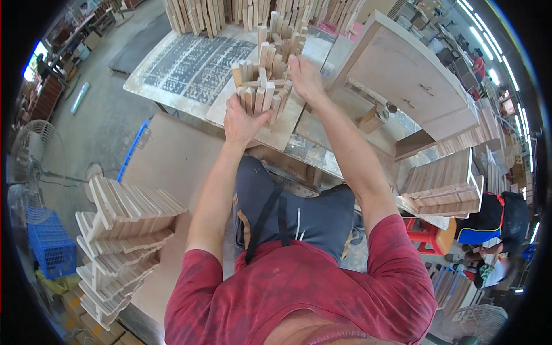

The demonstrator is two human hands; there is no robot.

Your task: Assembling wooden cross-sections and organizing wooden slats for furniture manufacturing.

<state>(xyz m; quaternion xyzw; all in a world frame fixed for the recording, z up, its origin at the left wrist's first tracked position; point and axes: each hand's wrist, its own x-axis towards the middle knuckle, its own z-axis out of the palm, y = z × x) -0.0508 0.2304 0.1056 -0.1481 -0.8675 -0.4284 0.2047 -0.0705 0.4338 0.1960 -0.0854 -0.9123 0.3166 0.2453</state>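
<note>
A cluster of short wooden sticks (260,98) stands upright on a pale board (277,137) in front of me. My left hand (244,122) curls round the near left side of the cluster, thumb across its front and fingers at its left. Against the right side rests my right hand (306,79), its fingers bent over the sticks there and their tips partly hidden. A few sticks lie across the others between my hands. Behind them, more upright sticks (276,43) carry on toward the back of the table.
Tall bundles of wooden strips (195,17) line the table's far edge. Right of my arm stands a machine with a pale wooden housing (414,80). Stacked wooden pieces (129,213) sit on a brown board (167,149) at left; another stack (445,181) is at right, above a red stool (422,236).
</note>
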